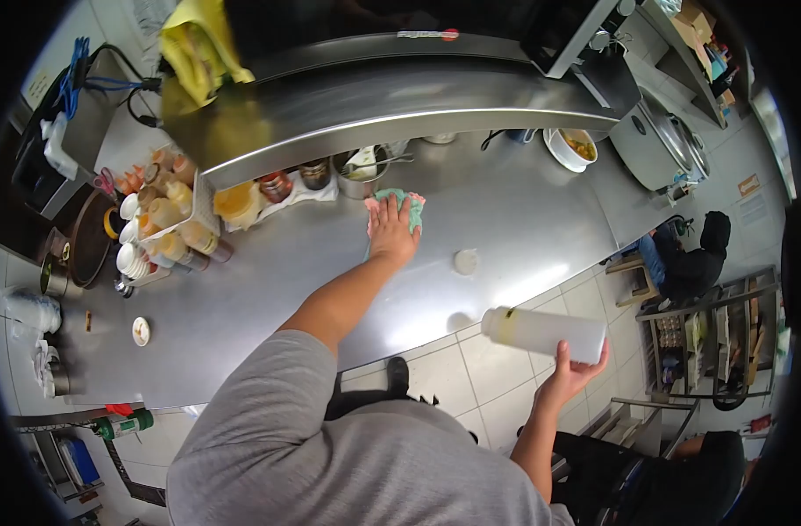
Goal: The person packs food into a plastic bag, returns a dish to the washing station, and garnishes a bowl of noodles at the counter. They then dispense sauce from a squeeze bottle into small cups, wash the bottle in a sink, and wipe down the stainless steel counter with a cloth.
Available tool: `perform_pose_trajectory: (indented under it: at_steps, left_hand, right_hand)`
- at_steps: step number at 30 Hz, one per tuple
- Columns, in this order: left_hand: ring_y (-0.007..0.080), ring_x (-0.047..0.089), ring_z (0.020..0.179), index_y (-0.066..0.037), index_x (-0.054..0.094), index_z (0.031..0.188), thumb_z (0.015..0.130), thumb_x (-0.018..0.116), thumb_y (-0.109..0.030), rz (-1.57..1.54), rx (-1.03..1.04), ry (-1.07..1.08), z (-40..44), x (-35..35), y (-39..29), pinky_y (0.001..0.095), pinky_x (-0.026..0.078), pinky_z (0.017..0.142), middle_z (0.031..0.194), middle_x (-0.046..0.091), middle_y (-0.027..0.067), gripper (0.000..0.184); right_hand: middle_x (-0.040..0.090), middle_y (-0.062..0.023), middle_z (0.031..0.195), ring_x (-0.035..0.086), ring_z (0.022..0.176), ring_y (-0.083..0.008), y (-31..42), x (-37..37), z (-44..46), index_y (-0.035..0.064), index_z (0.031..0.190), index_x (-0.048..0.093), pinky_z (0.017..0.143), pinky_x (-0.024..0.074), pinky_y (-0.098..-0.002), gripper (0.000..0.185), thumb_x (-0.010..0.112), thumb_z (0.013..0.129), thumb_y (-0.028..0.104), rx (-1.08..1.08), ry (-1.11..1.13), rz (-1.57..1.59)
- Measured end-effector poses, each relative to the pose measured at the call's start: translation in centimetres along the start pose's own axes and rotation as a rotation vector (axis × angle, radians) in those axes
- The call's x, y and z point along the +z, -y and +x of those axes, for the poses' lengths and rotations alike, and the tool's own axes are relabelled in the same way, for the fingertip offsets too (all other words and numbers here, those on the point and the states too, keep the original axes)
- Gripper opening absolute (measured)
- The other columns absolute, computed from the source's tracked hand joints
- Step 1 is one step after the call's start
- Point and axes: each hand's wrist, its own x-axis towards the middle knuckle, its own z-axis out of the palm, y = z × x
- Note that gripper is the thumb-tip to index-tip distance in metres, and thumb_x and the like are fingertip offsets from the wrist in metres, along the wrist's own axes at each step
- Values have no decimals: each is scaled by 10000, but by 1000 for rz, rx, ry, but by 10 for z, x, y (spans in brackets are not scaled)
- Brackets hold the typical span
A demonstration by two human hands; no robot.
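My left hand (393,235) presses a crumpled green and pink cloth (409,210) onto the steel counter (304,272), its fingers spread over the folds. In my right hand (577,373), off the counter's front edge, is a large translucent white plastic bottle (545,334). It lies nearly level, its neck towards the left and a yellowish band near that end; my fingers grip its base. On the counter between both hands is a round, whitish, lid-like disc (466,261). A metal pot (363,182) with a utensil in it stands just beyond the cloth.
Squeeze bottles (168,210) crowd the left side by a white basket. A raised steel shelf (400,118) spans the back. At right are a white bowl of food (572,149) and a large lidded pot (653,145). A seated person (694,259) and another person (655,478) are nearby.
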Motion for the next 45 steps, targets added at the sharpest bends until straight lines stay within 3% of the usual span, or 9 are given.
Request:
perform_pose_trajectory:
  at_steps: [10, 19, 24, 29, 34, 36, 39, 43, 45]
  left_hand:
    - [337, 203, 1429, -184, 348, 1462, 887, 526, -408, 76, -127, -28, 100, 37, -25, 466, 115, 1181, 1545, 247, 135, 643]
    - [328, 249, 1412, -184, 429, 1411, 894, 574, -331, -53, 123, 34, -49, 2, -42, 471, 176, 1170, 1506, 309, 136, 556]
    - [372, 288, 1380, -132, 457, 1376, 870, 617, -270, -26, -21, -23, -151, -56, -2, 479, 224, 1148, 1460, 347, 184, 549]
    - [393, 327, 1354, -107, 467, 1370, 848, 626, -265, 61, -116, -103, -243, -93, 47, 488, 229, 1139, 1430, 380, 218, 568]
    - [392, 319, 1360, -69, 453, 1384, 850, 610, -301, 229, -362, -195, -281, -110, 109, 509, 207, 1134, 1436, 378, 235, 603]
    - [385, 285, 1380, -44, 444, 1387, 856, 591, -319, 287, -700, -306, -270, -110, 113, 518, 183, 1139, 1449, 360, 243, 616]
    - [379, 253, 1397, -38, 429, 1395, 854, 578, -326, 357, -555, -262, -237, -78, 77, 521, 167, 1144, 1449, 353, 245, 630]
    - [387, 271, 1384, -38, 446, 1364, 807, 635, -257, 85, -32, 106, -162, -43, -48, 528, 177, 1147, 1436, 346, 232, 627]
    - [378, 265, 1392, -42, 440, 1360, 815, 632, -265, -42, 201, 85, -124, -17, -101, 524, 178, 1149, 1426, 355, 223, 619]
  right_hand:
    - [443, -133, 1350, 479, 1204, -244, -37, -57, 49, 97, 1440, 248, 1018, 401, -376, 786, 719, 814, 33, 72, 113, -87]
    - [392, -145, 1387, 459, 1227, -250, -36, -23, 66, 95, 1438, 248, 1030, 396, -391, 779, 696, 812, -20, 50, 274, 32]
    - [383, -148, 1396, 450, 1245, -266, -39, 37, 60, 111, 1436, 254, 996, 434, -389, 826, 724, 774, -43, 10, 463, 145]
    - [381, -150, 1391, 484, 1219, -278, -65, 104, 85, 106, 1427, 264, 981, 461, -394, 890, 809, 728, 26, -275, 623, -136]
    - [375, -155, 1403, 488, 1216, -283, -34, 103, 121, 86, 1405, 300, 957, 483, -386, 888, 848, 706, 87, -288, 488, 116]
    - [370, -169, 1391, 495, 1208, -282, -26, 76, 134, 88, 1410, 282, 976, 487, -388, 874, 816, 722, 21, -300, 423, 180]
    - [367, -179, 1390, 492, 1210, -287, -24, 22, 140, 94, 1416, 270, 974, 487, -393, 858, 782, 736, -21, -254, 316, 163]
    - [432, -173, 1346, 510, 1185, -261, -31, -45, 127, 101, 1427, 265, 975, 464, -370, 783, 703, 800, -62, -136, 168, 72]
    - [437, -171, 1351, 505, 1190, -259, -37, -71, 120, 98, 1430, 265, 1003, 438, -369, 763, 691, 814, -53, -108, 82, 25]
